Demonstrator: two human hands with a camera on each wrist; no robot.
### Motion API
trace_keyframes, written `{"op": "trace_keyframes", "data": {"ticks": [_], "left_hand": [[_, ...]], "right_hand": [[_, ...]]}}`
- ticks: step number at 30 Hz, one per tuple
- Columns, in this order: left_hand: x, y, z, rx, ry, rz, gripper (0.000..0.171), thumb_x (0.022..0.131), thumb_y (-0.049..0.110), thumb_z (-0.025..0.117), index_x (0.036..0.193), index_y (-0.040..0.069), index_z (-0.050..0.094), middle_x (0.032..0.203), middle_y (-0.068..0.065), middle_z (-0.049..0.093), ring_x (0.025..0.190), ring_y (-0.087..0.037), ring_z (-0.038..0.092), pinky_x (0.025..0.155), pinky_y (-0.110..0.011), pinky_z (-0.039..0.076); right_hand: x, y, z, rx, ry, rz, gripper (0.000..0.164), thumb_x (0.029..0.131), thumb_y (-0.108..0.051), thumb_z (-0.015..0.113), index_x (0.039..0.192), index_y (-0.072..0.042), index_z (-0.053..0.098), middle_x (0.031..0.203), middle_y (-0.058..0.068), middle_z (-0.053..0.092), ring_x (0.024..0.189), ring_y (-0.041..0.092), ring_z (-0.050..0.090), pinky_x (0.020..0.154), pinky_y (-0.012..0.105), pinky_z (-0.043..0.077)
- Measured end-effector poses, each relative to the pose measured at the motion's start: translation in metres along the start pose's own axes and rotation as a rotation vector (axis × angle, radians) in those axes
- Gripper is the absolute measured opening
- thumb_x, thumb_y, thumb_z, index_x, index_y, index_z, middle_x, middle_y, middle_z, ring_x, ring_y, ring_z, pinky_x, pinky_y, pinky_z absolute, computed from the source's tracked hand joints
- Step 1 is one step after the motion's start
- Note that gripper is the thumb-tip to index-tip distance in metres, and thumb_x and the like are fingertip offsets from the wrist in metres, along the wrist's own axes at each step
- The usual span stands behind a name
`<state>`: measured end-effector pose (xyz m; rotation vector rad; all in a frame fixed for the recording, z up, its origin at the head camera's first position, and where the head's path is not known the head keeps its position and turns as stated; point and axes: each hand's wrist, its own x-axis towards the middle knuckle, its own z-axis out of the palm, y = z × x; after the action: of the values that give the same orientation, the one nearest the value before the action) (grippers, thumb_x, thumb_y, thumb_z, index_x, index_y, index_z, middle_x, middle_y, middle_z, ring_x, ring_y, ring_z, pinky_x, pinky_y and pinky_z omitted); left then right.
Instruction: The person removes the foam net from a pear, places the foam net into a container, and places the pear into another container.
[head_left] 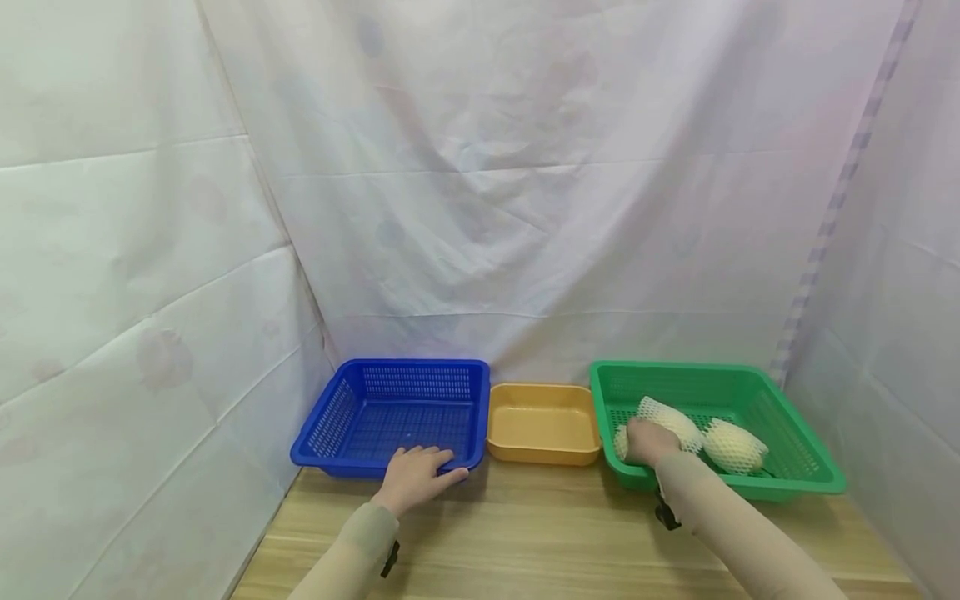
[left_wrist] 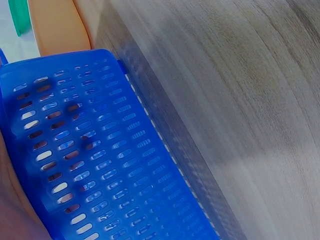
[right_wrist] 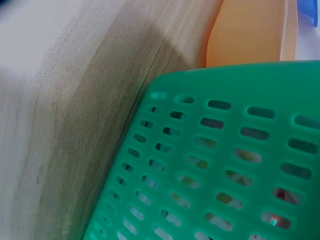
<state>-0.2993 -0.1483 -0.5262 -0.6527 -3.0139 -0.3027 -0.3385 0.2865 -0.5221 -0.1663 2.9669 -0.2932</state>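
In the head view my left hand (head_left: 414, 478) rests on the near rim of the blue basket (head_left: 484, 417), fingers extended. Part of that hand shows at the left edge of the left wrist view, beside the basket wall (left_wrist: 105, 145). My right hand (head_left: 651, 442) reaches into the green basket (head_left: 806, 433), its fingers curled at the left one of the foam-netted fruits (head_left: 621, 443). Its fingertips are hidden. Against that hand lies another pale, oval netted fruit (head_left: 675, 423), with a third netted fruit (head_left: 735, 447) to its right.
A shallow yellow tray (head_left: 544, 457) stands between the two baskets. All three containers sit on a wood-grain table (head_left: 540, 533). White cloth (head_left: 480, 208) hangs behind and at both sides. In the right wrist view the green basket wall (right_wrist: 225, 150) blocks most of its contents.
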Motion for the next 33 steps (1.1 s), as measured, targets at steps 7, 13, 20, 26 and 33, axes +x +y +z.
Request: {"op": "trace_keyframes", "data": {"ticks": [7, 13, 20, 26, 33], "left_hand": [[0.002, 0.001, 0.002, -0.004, 0.001, 0.002, 0.067, 0.09, 0.067, 0.046, 0.126, 0.015, 0.066, 0.125, -0.009, 0.063, 0.117, -0.04, 0.055, 0.096, -0.066, 0.034], [0.002, 0.002, 0.002, 0.001, -0.001, 0.002, 0.067, 0.09, 0.067, 0.046, 0.126, 0.015, 0.066, 0.125, -0.009, 0.064, 0.117, -0.04, 0.055, 0.097, -0.066, 0.034], [0.001, 0.001, 0.0, -0.006, 0.002, -0.001, 0.068, 0.09, 0.069, 0.045, 0.126, 0.015, 0.066, 0.125, -0.009, 0.064, 0.117, -0.04, 0.055, 0.097, -0.066, 0.034], [-0.001, 0.002, -0.001, -0.006, -0.001, -0.004, 0.07, 0.089, 0.071, 0.043, 0.125, 0.016, 0.067, 0.124, -0.009, 0.064, 0.116, -0.039, 0.056, 0.096, -0.066, 0.034], [-0.003, 0.002, -0.001, -0.01, 0.006, -0.001, 0.062, 0.09, 0.063, 0.051, 0.124, 0.014, 0.067, 0.122, -0.01, 0.065, 0.115, -0.039, 0.056, 0.096, -0.066, 0.035]], "right_hand": [[-0.005, 0.002, -0.002, -0.008, 0.002, 0.0, 0.052, 0.08, -0.021, 0.075, 0.119, 0.006, 0.054, 0.101, 0.015, 0.063, 0.084, 0.031, 0.061, 0.063, 0.047, 0.051], [-0.008, 0.003, -0.003, -0.007, 0.013, -0.015, 0.047, 0.08, -0.022, 0.075, 0.115, 0.004, 0.056, 0.098, 0.013, 0.062, 0.081, 0.029, 0.061, 0.062, 0.047, 0.051], [-0.012, 0.004, -0.007, 0.018, 0.047, -0.06, 0.046, 0.078, -0.025, 0.078, 0.11, 0.001, 0.059, 0.095, 0.009, 0.062, 0.079, 0.027, 0.06, 0.062, 0.046, 0.05], [-0.016, 0.003, -0.01, 0.018, 0.062, -0.077, 0.052, 0.075, -0.03, 0.082, 0.11, 0.0, 0.058, 0.094, 0.007, 0.062, 0.078, 0.024, 0.06, 0.062, 0.044, 0.05], [-0.017, 0.003, -0.011, 0.005, 0.074, -0.074, 0.064, 0.074, -0.038, 0.082, 0.116, 0.002, 0.057, 0.102, 0.012, 0.064, 0.085, 0.029, 0.062, 0.065, 0.047, 0.051]]}}
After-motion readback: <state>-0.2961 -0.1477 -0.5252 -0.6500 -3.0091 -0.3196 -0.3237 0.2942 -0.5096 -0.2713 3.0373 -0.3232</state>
